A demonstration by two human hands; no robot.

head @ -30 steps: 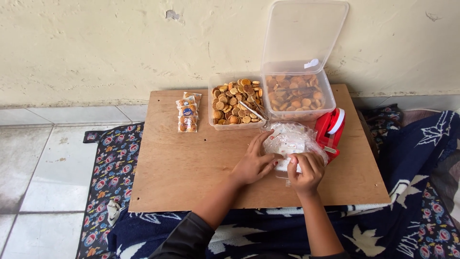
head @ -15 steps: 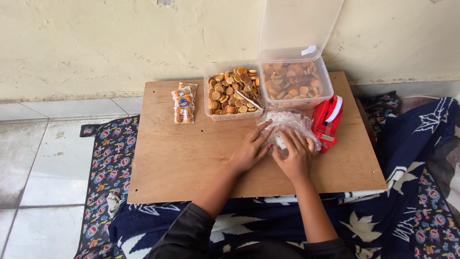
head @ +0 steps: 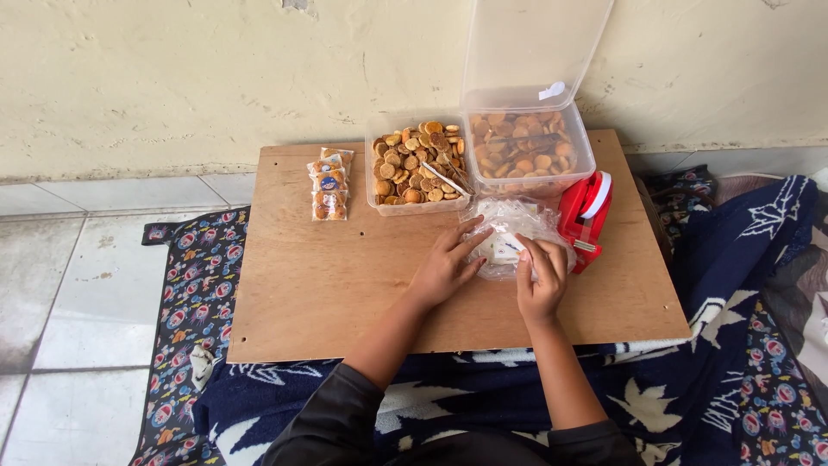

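Board (head: 345, 285): matt, smooth plywood. Cookie tubs (head: 414, 164): clear glossy plastic. Bag stack (head: 509, 242): thin, crinkled, glossy plastic film. Tape dispenser (head: 585, 216): glossy red plastic. Blanket (head: 724, 362): printed cloth. Wall (head: 172, 78): rough, matt plaster.

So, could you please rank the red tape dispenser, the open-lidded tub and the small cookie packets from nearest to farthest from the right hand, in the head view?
From the right hand:
1. Red tape dispenser, just to its right.
2. Open-lidded tub, beyond it by the wall.
3. Cookie packets, far left of the board.
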